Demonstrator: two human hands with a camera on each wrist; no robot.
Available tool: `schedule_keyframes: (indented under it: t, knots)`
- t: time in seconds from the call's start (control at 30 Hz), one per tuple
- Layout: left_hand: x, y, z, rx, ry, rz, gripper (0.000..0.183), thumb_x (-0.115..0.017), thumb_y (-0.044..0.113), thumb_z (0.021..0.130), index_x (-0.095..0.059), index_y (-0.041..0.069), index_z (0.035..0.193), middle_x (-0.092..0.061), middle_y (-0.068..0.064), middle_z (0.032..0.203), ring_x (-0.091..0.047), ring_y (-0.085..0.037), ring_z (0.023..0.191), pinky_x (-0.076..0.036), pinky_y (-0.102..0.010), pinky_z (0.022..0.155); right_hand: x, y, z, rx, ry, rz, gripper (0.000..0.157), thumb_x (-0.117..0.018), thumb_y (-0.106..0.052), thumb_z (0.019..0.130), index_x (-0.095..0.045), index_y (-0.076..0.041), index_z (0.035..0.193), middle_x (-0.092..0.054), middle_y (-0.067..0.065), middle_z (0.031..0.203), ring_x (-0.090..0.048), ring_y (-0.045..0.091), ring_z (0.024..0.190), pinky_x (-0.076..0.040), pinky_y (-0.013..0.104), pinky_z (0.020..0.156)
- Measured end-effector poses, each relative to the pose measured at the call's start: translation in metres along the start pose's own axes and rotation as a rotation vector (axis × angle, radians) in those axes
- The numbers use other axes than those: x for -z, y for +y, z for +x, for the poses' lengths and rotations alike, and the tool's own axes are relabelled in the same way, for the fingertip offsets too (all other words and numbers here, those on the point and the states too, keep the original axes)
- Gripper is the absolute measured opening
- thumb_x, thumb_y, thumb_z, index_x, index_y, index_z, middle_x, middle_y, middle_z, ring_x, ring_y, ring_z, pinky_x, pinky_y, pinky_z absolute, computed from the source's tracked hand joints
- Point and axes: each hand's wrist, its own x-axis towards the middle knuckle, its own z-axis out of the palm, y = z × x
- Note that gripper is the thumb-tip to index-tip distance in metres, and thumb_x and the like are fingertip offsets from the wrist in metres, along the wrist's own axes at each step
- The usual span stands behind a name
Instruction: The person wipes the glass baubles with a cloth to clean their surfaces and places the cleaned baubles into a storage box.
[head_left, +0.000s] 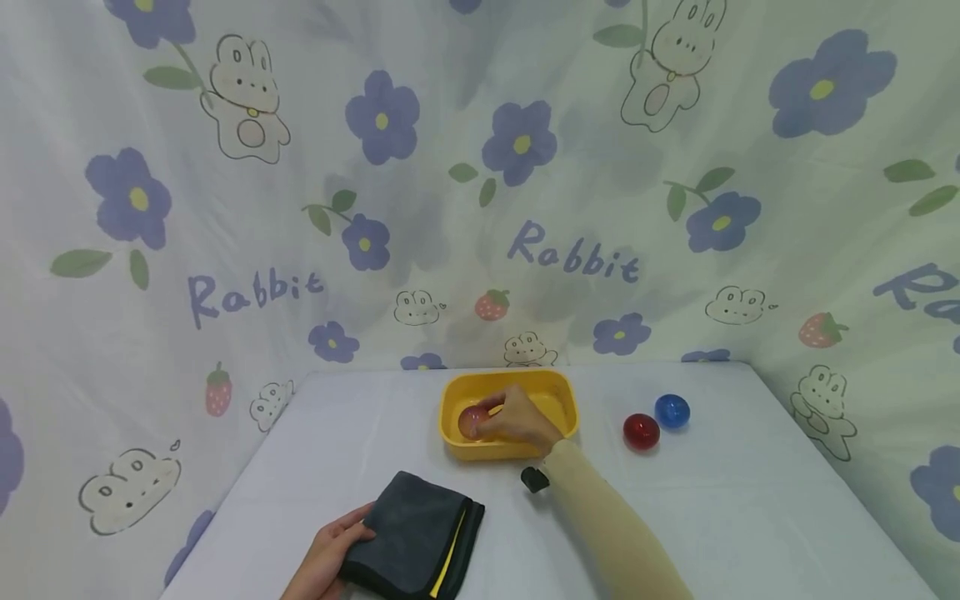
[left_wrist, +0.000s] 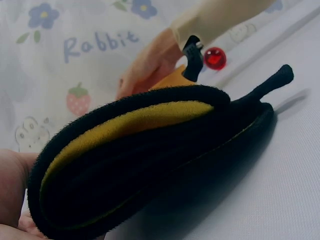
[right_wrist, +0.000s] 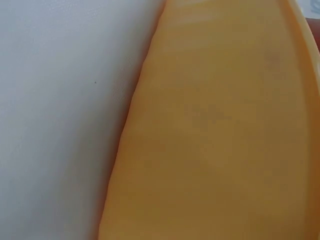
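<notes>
My right hand (head_left: 517, 418) reaches into the yellow plastic basket (head_left: 487, 452) and pinches a shiny pinkish ball (head_left: 472, 422) at its left end. In the right wrist view the basket's wall (right_wrist: 215, 120) fills most of the picture, so the ball is hidden there. My left hand (head_left: 330, 550) grips the left edge of a folded dark grey cloth (head_left: 412, 529) with a yellow inner layer. Seen from the left wrist, the cloth (left_wrist: 130, 107) is bent into a loop, its yellow lining showing along the fold.
A red ball (head_left: 641, 432) and a blue ball (head_left: 672, 411) lie close together on the white table (head_left: 750, 500), right of the basket. A rabbit-print curtain (head_left: 450, 208) hangs behind it. A small black piece (head_left: 535, 480) sits by my right cuff.
</notes>
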Motion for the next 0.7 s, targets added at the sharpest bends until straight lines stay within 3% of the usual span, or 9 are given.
schedule_keyframes:
  t: [0.2,0.7]
  knots:
    - [-0.0002,-0.0006,-0.0009,-0.005,-0.014,-0.008,0.064,-0.056,0.013,0.09,-0.036,-0.01,0.147,-0.04,-0.031,0.148,-0.06,-0.021,0.117,-0.055,-0.034,0.091,-0.0034,-0.0003,0.0016,-0.026,0.007,-0.055,0.039,-0.088,-0.027,0.068,-0.075,-0.014,0.102,-0.068,0.001,0.111,-0.057,0.022,0.103,-0.053,0.038,0.093]
    - [-0.001,-0.0003,-0.0023,0.004,0.019,-0.006,0.063,-0.056,0.011,0.088,-0.039,-0.01,0.145,-0.042,-0.031,0.147,-0.062,-0.018,0.113,-0.056,-0.032,0.087,-0.0066,-0.0048,0.0015,-0.093,-0.011,-0.125,0.036,-0.085,-0.019,0.073,-0.071,-0.014,0.106,-0.068,0.001,0.106,-0.06,0.02,0.095,-0.056,0.035,0.09]
